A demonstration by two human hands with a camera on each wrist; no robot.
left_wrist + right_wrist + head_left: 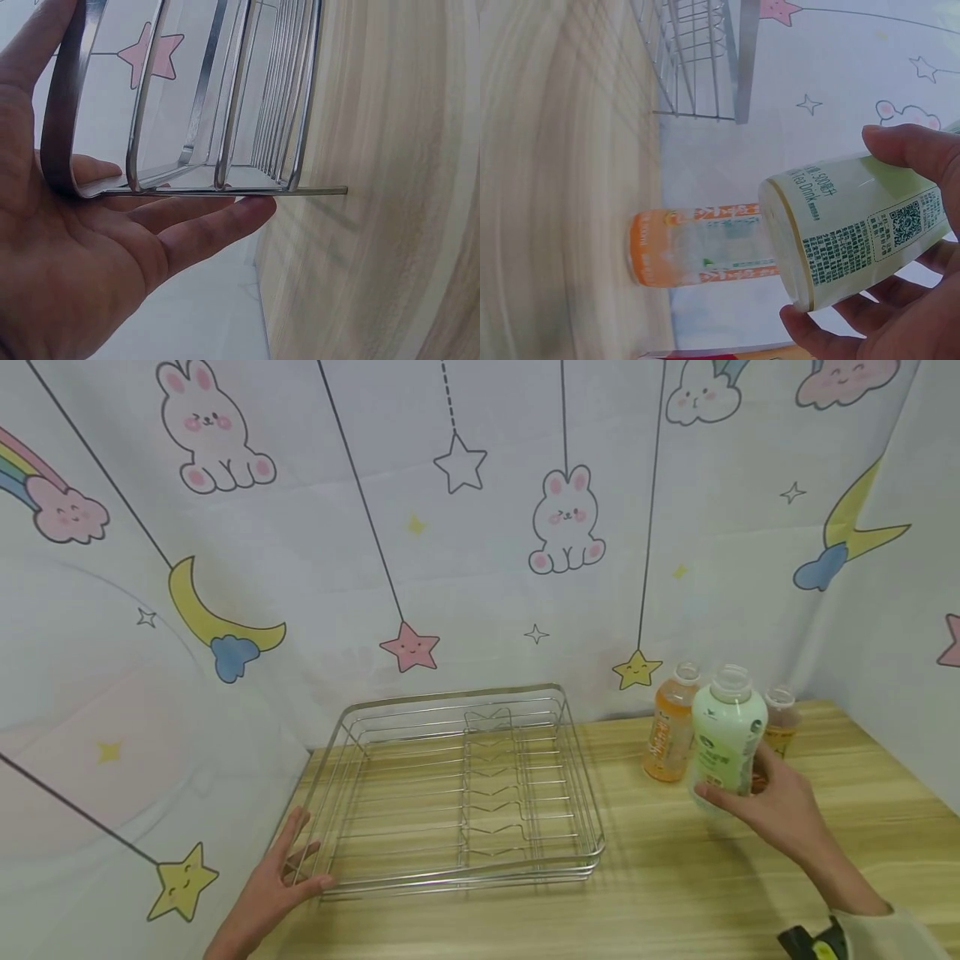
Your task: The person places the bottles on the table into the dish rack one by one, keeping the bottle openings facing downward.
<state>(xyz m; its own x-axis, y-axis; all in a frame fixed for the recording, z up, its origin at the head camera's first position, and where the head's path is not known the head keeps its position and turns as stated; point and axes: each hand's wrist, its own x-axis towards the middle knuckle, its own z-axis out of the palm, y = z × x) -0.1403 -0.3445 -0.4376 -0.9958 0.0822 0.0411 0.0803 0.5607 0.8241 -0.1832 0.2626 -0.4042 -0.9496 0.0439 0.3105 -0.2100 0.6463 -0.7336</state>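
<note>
My right hand (787, 814) grips a light green tea drink bottle (726, 739) with a whitish top, thumb on one side and fingers round the other. In the right wrist view the bottle's base (789, 244) is raised off the table. At the left front corner of a silver wire dish rack (450, 697), my left hand (262, 893) touches the frame. The left wrist view shows its fingers (217, 229) stretched along the outside of the rack's side, with the thumb at the front.
An orange-labelled bottle (670, 731) stands upright just left of the green one. Partly hidden behind the right hand is a smaller bottle with amber contents (782, 720). The wood-grain table (645, 893) meets a cartoon-printed cloth (480, 568) at the back and sides.
</note>
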